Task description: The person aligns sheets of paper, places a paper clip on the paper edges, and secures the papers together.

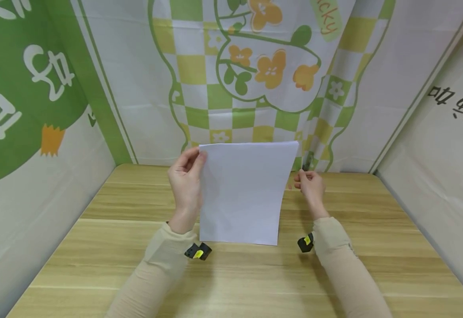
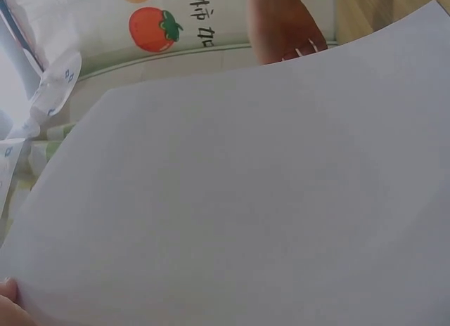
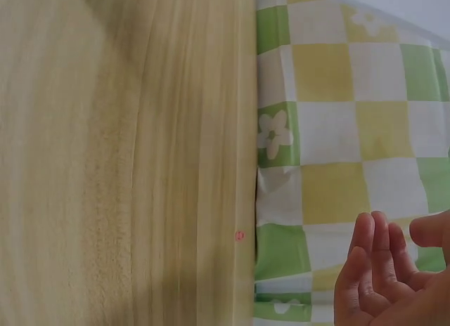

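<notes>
A blank white sheet of paper (image 1: 243,194) stands upright above the wooden table, its right side bowing slightly. My left hand (image 1: 187,176) pinches its upper left corner between thumb and fingers. In the left wrist view the paper (image 2: 232,192) fills most of the picture, and only part of the left hand (image 2: 10,305) shows at the lower left corner. Right of the paper, apart from its edge, is my right hand (image 1: 311,185). The right wrist view shows that right hand (image 3: 394,277) with loosely bent fingers, the thumb apart from them and nothing between.
The wooden table (image 1: 96,265) reaches back to a checked, flower-printed cloth (image 1: 247,97). Printed cloth walls rise at the left (image 1: 100,168) and right (image 1: 434,145). A small red mark (image 3: 240,236) is on the tabletop near its far edge.
</notes>
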`<action>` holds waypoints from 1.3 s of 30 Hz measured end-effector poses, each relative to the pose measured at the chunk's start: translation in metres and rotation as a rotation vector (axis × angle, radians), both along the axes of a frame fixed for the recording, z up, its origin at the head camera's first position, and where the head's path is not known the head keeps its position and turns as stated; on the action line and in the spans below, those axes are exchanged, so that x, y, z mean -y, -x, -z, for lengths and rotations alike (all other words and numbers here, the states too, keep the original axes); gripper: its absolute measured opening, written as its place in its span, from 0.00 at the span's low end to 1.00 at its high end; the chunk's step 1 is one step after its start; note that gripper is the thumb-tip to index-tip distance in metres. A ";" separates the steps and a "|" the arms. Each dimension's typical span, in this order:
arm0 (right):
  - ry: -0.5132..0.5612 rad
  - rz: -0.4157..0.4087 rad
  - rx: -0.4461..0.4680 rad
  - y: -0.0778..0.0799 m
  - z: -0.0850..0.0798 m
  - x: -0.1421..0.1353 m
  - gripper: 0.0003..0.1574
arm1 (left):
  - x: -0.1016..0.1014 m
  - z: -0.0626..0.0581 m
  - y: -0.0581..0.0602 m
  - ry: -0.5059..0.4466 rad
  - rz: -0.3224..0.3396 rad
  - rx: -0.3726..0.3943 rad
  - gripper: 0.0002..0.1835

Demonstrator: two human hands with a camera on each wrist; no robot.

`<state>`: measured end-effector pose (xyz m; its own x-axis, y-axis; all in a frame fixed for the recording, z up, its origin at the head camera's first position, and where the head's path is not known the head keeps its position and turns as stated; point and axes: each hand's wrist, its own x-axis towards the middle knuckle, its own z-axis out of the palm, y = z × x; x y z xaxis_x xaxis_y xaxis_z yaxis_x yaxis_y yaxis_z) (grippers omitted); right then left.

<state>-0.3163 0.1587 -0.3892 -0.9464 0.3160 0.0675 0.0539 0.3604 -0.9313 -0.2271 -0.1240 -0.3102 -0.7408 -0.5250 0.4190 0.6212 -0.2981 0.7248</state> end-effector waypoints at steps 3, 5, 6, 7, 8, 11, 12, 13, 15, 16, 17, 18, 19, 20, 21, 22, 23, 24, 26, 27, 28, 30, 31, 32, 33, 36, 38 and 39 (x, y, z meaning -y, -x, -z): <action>-0.003 -0.008 0.000 0.003 0.002 -0.001 0.23 | 0.000 0.000 0.000 -0.002 0.000 -0.009 0.13; -0.001 -0.015 0.004 0.005 0.004 -0.002 0.23 | 0.000 -0.001 -0.001 -0.010 0.002 -0.019 0.13; -0.003 -0.019 0.001 0.006 0.005 -0.003 0.23 | 0.000 -0.001 -0.001 -0.010 0.003 -0.024 0.13; -0.007 -0.019 0.000 0.007 0.006 -0.003 0.23 | -0.001 -0.001 -0.001 -0.010 0.003 -0.027 0.13; -0.012 -0.020 -0.001 0.008 0.007 -0.004 0.22 | -0.001 -0.001 -0.001 -0.010 0.004 -0.031 0.13; -0.050 -0.020 -0.004 0.011 0.011 -0.005 0.21 | -0.001 -0.001 -0.001 -0.006 0.003 -0.038 0.12; -0.064 -0.020 -0.003 0.012 0.012 -0.005 0.20 | -0.001 -0.001 -0.001 -0.002 0.001 -0.038 0.11; -0.082 -0.020 0.003 0.013 0.013 -0.005 0.20 | -0.001 -0.001 -0.001 0.002 -0.001 -0.036 0.11; -0.122 -0.024 0.012 0.015 0.015 -0.006 0.19 | -0.001 -0.001 -0.001 0.005 -0.005 -0.032 0.10; -0.142 -0.026 0.019 0.015 0.016 -0.006 0.19 | -0.001 0.000 -0.001 0.006 -0.006 -0.030 0.10; -0.161 -0.028 0.025 0.016 0.017 -0.006 0.18 | -0.001 0.000 -0.002 0.007 -0.007 -0.029 0.10; -0.180 -0.028 0.034 0.017 0.018 -0.007 0.18 | 0.000 0.000 -0.002 0.008 -0.007 -0.027 0.10; -0.201 -0.030 0.044 0.017 0.018 -0.007 0.18 | 0.000 0.000 -0.002 0.010 -0.007 -0.026 0.10; -0.216 -0.031 0.053 0.018 0.019 -0.007 0.18 | 0.000 0.000 -0.002 0.009 -0.006 -0.026 0.10; -0.227 -0.033 0.060 0.018 0.019 -0.008 0.18 | 0.000 0.000 -0.002 0.010 -0.006 -0.026 0.10; -0.235 -0.036 0.070 0.018 0.020 -0.008 0.17 | 0.000 0.000 -0.002 0.009 -0.004 -0.027 0.10; -0.245 -0.036 0.080 0.018 0.020 -0.008 0.17 | 0.000 0.001 -0.002 0.010 -0.004 -0.028 0.09; -0.253 -0.038 0.085 0.018 0.020 -0.009 0.17 | 0.000 0.001 -0.002 0.010 -0.003 -0.027 0.09; -0.274 -0.041 0.088 0.019 0.022 -0.009 0.17 | 0.000 0.001 -0.002 0.012 -0.005 -0.026 0.08; -0.283 -0.042 0.088 0.019 0.023 -0.010 0.16 | 0.000 0.001 -0.002 0.013 -0.006 -0.027 0.08; -0.296 -0.044 0.089 0.020 0.024 -0.011 0.16 | 0.000 0.001 -0.002 0.015 -0.007 -0.026 0.07; -0.321 -0.051 0.085 0.022 0.027 -0.012 0.16 | 0.000 0.001 -0.002 0.025 -0.010 -0.026 0.07; -0.332 -0.056 0.089 0.023 0.028 -0.013 0.16 | 0.000 0.001 -0.002 0.028 -0.012 -0.027 0.07; -0.334 -0.062 0.092 0.024 0.030 -0.014 0.16 | 0.000 0.001 -0.002 0.029 -0.012 -0.028 0.07; -0.342 -0.065 0.096 0.025 0.032 -0.015 0.16 | 0.000 0.001 -0.002 0.032 -0.012 -0.027 0.07; -0.356 -0.084 0.116 0.028 0.035 -0.018 0.18 | 0.000 0.001 -0.002 0.031 -0.009 -0.022 0.06; -0.353 -0.096 0.135 0.030 0.037 -0.019 0.18 | 0.000 0.001 -0.003 0.026 -0.007 -0.017 0.07; -0.357 -0.101 0.144 0.031 0.038 -0.019 0.19 | 0.000 0.001 -0.003 0.024 -0.005 -0.015 0.07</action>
